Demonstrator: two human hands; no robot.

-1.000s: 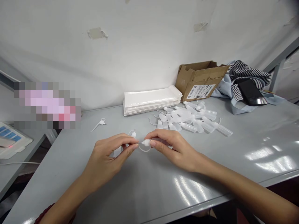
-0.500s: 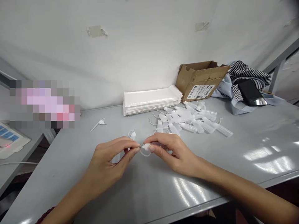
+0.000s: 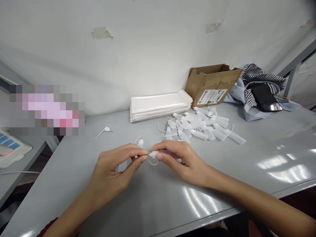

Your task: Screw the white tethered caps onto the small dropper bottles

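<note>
My right hand point(image 3: 184, 163) is closed on a small translucent squeeze bottle, mostly hidden by the fingers. The bottle's white needle-tip cap point(image 3: 153, 154) points left, and a thin strap loops beneath it. My left hand point(image 3: 116, 171) pinches the thin tip of that cap between thumb and forefinger. Behind the left hand lies a second squeeze bottle point(image 3: 122, 166), partly covered by the fingers. A white nozzle with a loop strap point(image 3: 140, 143) shows just above that hand. One loose needle cap point(image 3: 107, 128) rests farther left on the grey table point(image 3: 153, 204).
Several squeeze bottles point(image 3: 197, 125) lie in a pile beyond my right hand. A stack of white padded envelopes point(image 3: 158, 104) stands by the wall, beside an open cardboard box point(image 3: 212, 87). Striped cloth point(image 3: 261, 77) and a black phone-like device point(image 3: 265, 97) are at the back right.
Both hands keep the same grip on the bottle and its tip. They have shifted very slightly left; the things on the table have not moved.
</note>
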